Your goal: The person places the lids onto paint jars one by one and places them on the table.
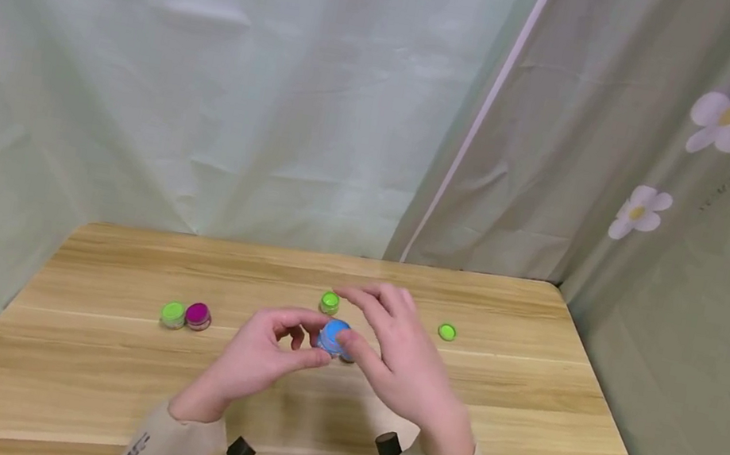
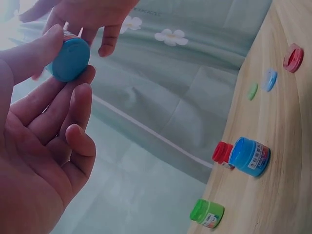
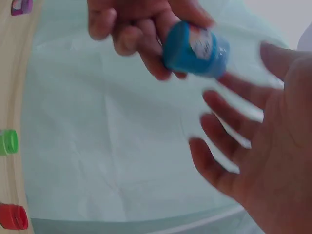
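Note:
A small blue paint jar (image 1: 331, 335) with a white label is in my left hand (image 1: 267, 352), pinched between the thumb and fingers and raised off the table. In the left wrist view, the round base of the blue paint jar (image 2: 71, 60) faces the camera. My right hand (image 1: 402, 359) is beside the jar with its fingers spread and extended. Its thumb overlaps the top of the jar in the head view. From the right wrist, one fingertip of the right hand (image 3: 253, 126) appears right at the jar's far end.
Behind the hands stand a green jar (image 1: 329, 302), a red jar (image 2: 223, 152) and a second blue jar (image 2: 253, 157). Loose green (image 2: 252, 91), blue (image 2: 270, 80) and red lids (image 2: 293, 58) lie on the wood. Another green jar (image 1: 172, 314) and a purple jar (image 1: 199, 316) stand left.

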`<move>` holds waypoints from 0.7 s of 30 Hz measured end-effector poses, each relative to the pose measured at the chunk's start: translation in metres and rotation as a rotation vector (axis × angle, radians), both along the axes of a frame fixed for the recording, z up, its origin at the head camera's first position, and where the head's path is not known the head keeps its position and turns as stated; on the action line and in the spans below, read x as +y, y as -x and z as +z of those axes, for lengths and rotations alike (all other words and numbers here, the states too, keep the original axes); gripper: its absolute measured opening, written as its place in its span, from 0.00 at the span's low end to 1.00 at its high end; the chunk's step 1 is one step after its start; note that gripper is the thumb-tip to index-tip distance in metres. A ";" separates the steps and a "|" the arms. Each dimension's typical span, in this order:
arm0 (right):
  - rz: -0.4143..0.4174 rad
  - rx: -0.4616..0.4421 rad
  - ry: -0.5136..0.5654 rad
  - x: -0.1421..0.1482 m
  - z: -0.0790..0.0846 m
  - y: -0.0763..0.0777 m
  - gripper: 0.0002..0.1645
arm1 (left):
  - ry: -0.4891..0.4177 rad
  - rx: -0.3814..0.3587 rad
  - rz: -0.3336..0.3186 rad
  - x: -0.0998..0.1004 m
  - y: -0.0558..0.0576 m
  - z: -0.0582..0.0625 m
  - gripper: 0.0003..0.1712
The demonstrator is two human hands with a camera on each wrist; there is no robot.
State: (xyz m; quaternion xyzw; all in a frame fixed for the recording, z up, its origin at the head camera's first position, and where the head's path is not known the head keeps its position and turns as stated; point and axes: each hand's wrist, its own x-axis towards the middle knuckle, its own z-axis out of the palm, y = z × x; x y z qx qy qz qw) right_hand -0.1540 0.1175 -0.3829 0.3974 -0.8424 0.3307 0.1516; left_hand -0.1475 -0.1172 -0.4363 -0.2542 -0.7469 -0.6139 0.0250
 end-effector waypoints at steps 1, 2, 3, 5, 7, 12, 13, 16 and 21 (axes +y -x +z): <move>0.037 0.004 -0.005 0.003 0.001 0.001 0.24 | -0.005 0.003 -0.005 0.000 0.000 0.000 0.15; 0.078 0.013 -0.015 0.005 0.001 0.002 0.24 | -0.007 0.007 -0.009 0.000 0.001 -0.001 0.15; 0.120 0.022 -0.025 0.007 0.002 0.002 0.23 | -0.007 0.009 -0.011 0.000 0.001 -0.001 0.15; 0.202 0.046 -0.043 0.009 0.003 0.005 0.23 | -0.007 0.014 -0.019 0.000 0.001 -0.001 0.15; 0.263 0.067 -0.048 0.009 0.004 0.007 0.23 | -0.003 0.020 -0.023 -0.001 0.001 -0.001 0.15; 0.309 0.118 -0.030 0.007 0.003 0.008 0.22 | 0.000 0.032 -0.046 -0.002 0.001 -0.001 0.14; 0.304 0.121 -0.030 0.006 0.003 0.008 0.21 | -0.002 0.033 -0.050 -0.002 0.001 -0.001 0.13; 0.275 0.125 -0.045 0.005 0.002 0.007 0.21 | -0.001 0.032 -0.045 -0.002 0.001 0.000 0.13; 0.204 0.106 -0.070 0.003 0.002 0.004 0.21 | -0.008 0.030 -0.019 -0.002 0.001 -0.001 0.15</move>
